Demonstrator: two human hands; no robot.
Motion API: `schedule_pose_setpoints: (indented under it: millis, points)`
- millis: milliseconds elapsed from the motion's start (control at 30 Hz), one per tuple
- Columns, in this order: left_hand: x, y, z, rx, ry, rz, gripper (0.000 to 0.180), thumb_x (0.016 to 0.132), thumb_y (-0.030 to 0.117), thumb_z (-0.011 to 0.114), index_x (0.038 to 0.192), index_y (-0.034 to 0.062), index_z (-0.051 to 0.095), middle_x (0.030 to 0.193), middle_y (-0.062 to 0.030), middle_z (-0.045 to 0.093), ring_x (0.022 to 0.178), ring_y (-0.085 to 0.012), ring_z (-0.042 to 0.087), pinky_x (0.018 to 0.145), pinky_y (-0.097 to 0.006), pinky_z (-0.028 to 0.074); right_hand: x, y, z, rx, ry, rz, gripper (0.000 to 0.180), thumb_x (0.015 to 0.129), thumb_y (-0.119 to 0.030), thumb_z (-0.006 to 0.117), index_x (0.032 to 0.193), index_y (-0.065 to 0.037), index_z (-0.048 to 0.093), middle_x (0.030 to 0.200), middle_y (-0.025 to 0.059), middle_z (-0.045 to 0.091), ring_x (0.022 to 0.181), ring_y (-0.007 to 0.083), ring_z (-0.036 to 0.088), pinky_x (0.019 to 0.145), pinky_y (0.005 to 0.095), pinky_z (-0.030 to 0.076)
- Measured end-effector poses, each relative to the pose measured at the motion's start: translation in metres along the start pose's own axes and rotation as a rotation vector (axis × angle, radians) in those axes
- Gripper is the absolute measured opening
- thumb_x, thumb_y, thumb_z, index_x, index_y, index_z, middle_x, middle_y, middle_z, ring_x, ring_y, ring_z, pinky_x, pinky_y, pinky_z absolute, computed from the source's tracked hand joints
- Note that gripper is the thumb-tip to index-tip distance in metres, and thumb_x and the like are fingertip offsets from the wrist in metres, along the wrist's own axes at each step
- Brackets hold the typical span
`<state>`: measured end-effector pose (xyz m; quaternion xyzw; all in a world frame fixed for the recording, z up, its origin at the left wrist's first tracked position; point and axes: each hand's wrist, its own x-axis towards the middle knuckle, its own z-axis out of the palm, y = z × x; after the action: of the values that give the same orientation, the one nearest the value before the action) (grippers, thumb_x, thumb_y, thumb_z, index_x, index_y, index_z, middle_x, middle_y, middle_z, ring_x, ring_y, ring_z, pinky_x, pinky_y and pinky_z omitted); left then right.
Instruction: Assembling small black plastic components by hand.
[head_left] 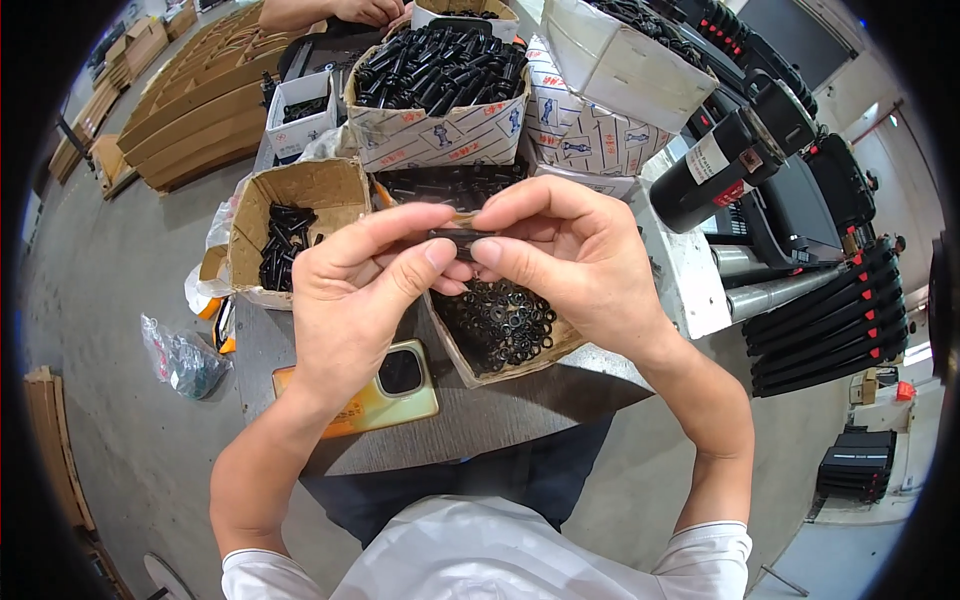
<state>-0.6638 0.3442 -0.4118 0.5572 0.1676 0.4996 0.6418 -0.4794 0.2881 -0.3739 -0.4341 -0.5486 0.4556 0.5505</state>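
Observation:
Between the fingertips of both hands is a short black cylindrical part [462,236], held level above the table. My left hand [345,285] pinches its left end with thumb and forefinger. The right end is pinched the same way by my right hand [590,260]. My fingers cover much of the part, so its exact kind is hidden. Just below lies a box of small black rings [508,325]. Left of my left hand, an open cardboard box [340,185] has short black pieces [285,240] in it.
Behind my hands stands a printed box [440,140] heaped with black bolt-like parts [440,70]. A phone [410,395] lies near the table's front edge. To the right are a black bottle [705,170] and stacked black frames [820,325]. Another person's hand [370,10] is at the far side.

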Motion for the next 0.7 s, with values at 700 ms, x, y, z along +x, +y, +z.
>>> schedule_pose_setpoints:
  millis: [700]
  points:
    - [-0.002, -0.013, -0.014, 0.041, 0.002, 0.007, 0.023, 0.093, 0.0, 0.064, 0.114, -0.0074, 0.063, 0.093, -0.0124, 0.07, 0.08, -0.0153, 0.069, 0.072, -0.026, 0.059, 0.008, 0.033, -0.022, -1.432, -0.578, -0.091, 0.014, 0.077, -0.006, 0.068, 0.089, 0.001, 0.067, 0.079, 0.0184, 0.067, 0.081, 0.0365, 0.068, 0.074, 0.0447, 0.055]
